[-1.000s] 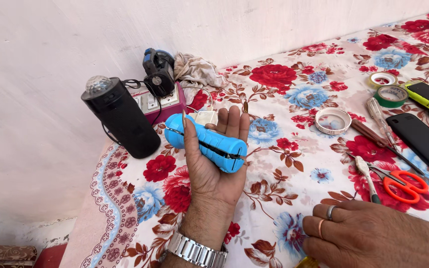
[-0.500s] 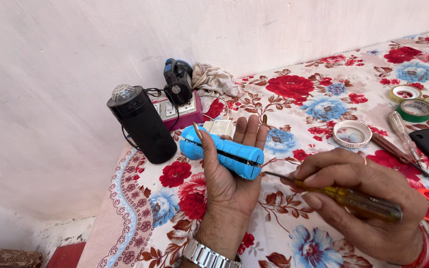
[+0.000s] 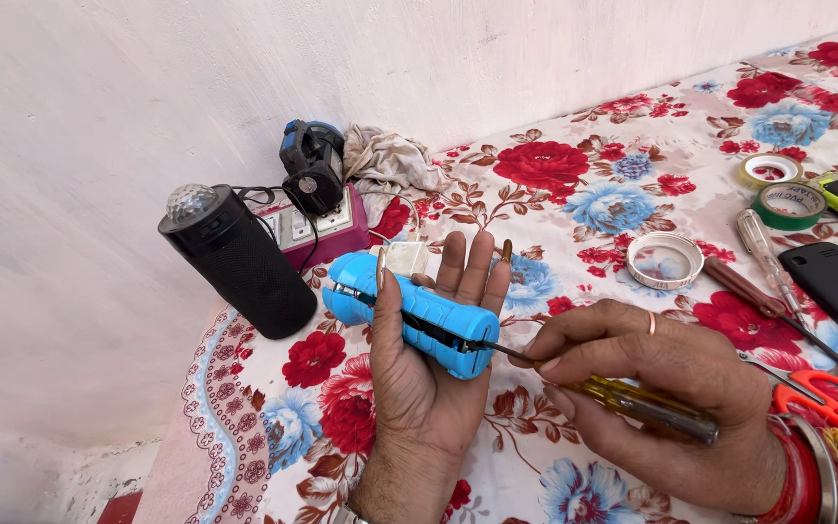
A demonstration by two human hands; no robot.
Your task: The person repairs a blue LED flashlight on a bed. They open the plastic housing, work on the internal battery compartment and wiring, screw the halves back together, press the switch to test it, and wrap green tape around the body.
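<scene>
Since a moment ago, my right hand (image 3: 661, 398) has brought the screwdriver (image 3: 632, 400) in, and its tip now touches the right end of the blue speaker (image 3: 409, 315). I pinch the handle in closed fingers. My left hand (image 3: 429, 359) cradles the speaker, thumb pressed over it, above the floral cloth (image 3: 584, 194). Far left stands a black speaker (image 3: 240, 262).
</scene>
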